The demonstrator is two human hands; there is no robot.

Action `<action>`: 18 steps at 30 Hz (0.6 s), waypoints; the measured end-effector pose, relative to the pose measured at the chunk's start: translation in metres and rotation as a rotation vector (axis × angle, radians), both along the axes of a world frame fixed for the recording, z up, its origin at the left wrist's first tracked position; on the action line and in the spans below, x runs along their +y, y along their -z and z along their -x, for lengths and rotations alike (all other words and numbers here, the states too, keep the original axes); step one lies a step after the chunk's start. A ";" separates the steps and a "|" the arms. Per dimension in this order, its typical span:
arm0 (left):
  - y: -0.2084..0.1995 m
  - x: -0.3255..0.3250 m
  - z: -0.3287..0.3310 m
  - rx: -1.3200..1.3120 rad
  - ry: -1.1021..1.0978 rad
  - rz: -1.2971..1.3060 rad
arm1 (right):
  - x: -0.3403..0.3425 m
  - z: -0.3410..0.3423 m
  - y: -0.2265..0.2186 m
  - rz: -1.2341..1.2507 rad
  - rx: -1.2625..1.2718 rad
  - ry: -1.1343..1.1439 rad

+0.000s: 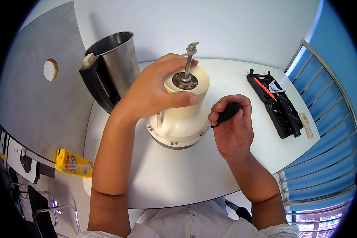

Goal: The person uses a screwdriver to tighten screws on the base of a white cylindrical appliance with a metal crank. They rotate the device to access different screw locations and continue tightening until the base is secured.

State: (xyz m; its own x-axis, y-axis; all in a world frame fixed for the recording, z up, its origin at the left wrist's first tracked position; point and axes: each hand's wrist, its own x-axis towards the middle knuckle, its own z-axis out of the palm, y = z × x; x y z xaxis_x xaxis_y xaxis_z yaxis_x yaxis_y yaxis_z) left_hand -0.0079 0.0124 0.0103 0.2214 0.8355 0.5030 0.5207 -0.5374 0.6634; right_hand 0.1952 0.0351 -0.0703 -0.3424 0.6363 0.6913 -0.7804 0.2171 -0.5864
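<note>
A grey panel (31, 103) with a round hole stood at far left, above chairs (37, 204) with metal frames, while a yellow package (73, 163) lay near the left edge of the white tabletop (162, 186). A steel jug (123, 57) with a black handle stood upright beside a person's left forearm. The left hand (144, 89) clasped a cream appliance base (182, 115), its grip curved around the upper section, thumb across the front. The base stood at the tabletop's centre, a metal blade shaft (189, 65) rising from its top. At its right, the right hand (236, 133) had a narrow grip on the black handle of a screwdriver (229, 113), whose shaft reached down to the base's lower rim. An open black tool case (271, 107), holding a red-orange ridged strip (264, 87), lay farther right, near a pale, toothed piece (306, 126) and a metal railing (337, 85).
</note>
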 end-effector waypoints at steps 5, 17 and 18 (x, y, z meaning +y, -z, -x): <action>-0.001 -0.002 -0.001 -0.002 -0.001 0.018 | 0.002 0.001 0.001 0.007 -0.051 -0.004; -0.002 -0.002 0.003 -0.010 0.020 0.008 | 0.009 0.013 -0.008 -0.029 -0.102 0.083; -0.002 -0.003 0.002 -0.016 0.024 0.008 | 0.010 0.013 -0.010 -0.059 -0.119 0.108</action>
